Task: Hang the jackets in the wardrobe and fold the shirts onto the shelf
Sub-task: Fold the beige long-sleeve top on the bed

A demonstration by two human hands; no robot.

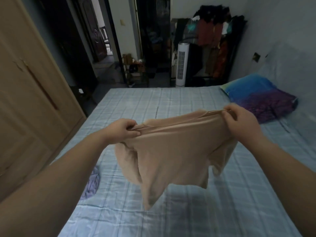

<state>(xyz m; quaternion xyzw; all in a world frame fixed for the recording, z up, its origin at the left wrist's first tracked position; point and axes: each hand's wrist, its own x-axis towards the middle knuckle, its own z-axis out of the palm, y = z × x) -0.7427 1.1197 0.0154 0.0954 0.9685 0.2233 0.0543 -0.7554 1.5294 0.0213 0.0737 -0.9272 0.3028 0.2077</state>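
Note:
A beige shirt (pixel 172 151) hangs in the air above the bed (pixel 188 100), stretched between both hands. My left hand (pixel 122 130) pinches its upper edge on the left side. My right hand (pixel 239 119) pinches the same edge on the right, slightly higher. The cloth droops below the hands, its lowest corner close to the sheet. A crumpled lilac garment (pixel 91 184) lies on the bed's left side, below my left forearm.
The wooden wardrobe (pixel 29 93), doors closed, stands along the left. A blue and purple pillow (pixel 258 95) lies at the bed's right. Beyond the bed stand a white tower fan (pixel 182 64) and a rack of hanging clothes (pixel 215 40).

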